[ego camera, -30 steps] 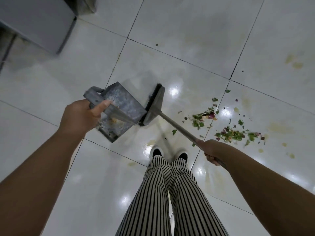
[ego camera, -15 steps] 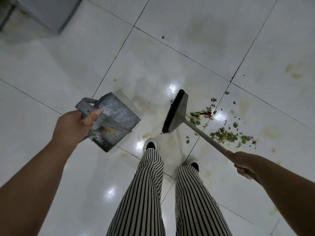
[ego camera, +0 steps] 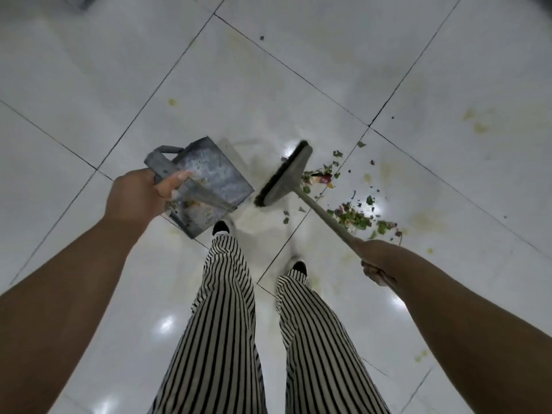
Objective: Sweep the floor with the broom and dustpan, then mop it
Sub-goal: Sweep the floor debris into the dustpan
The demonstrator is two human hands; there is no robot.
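1. Metal dustpan (ego camera: 206, 186) hangs off the floor in the left hand (ego camera: 140, 195), which grips its handle with the thumb laid along it; a second ago the pan sat right against the broom head, and now a clear gap of tile lies between them
2. Broom (ego camera: 283, 182) has swung away from the pan toward the scraps; half a second ago its head stood just short of them, and now its bristle edge sits beside the nearest clump, the head tilted and slightly blurred, so it is likely mid-stroke
3. Right hand (ego camera: 376, 261) is wrapped around the broom's stick, low and out to the right, where it has drifted over the last second
4. Scraps (ego camera: 355, 218) lie in two loose clumps of green and reddish bits on the tiles (ego camera: 298, 85) right of the broom, with stray flecks and yellowish stains further out; the piles look unchanged
5. Some bits already lie in the pan, so I judge one load is taken and the broom is going back for the rest
6. Sweeping is part done; mopping has not begun, and no mop is in view
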